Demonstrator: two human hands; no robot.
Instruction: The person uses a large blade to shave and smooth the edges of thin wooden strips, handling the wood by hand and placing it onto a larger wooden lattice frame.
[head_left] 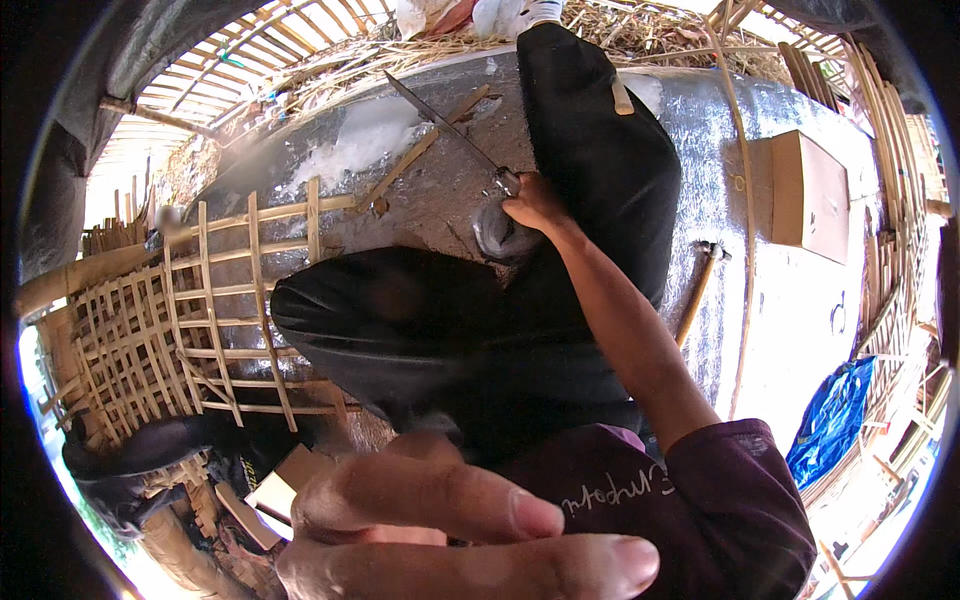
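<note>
My right hand [537, 206] is closed round the handle of a long knife [440, 122]. Its narrow blade points up and to the left, over the grey mat between my black-trousered legs [600, 150]. A bamboo strip [420, 150] lies slantwise under the blade. Just below the right hand sits a rounded grey thing [495, 235] that I cannot make out. My left hand [430, 530] is raised very near the camera, in the lower middle. Two of its fingers stretch out to the right, apart, with nothing seen between them.
An open bamboo lattice [250, 300] lies on the left, beside a denser woven panel [120, 335]. To the right are a hammer [700, 290], a long thin cane [745, 200], a cardboard box [815, 195] and a blue plastic sheet [832, 420]. Straw [650, 35] lines the far edge.
</note>
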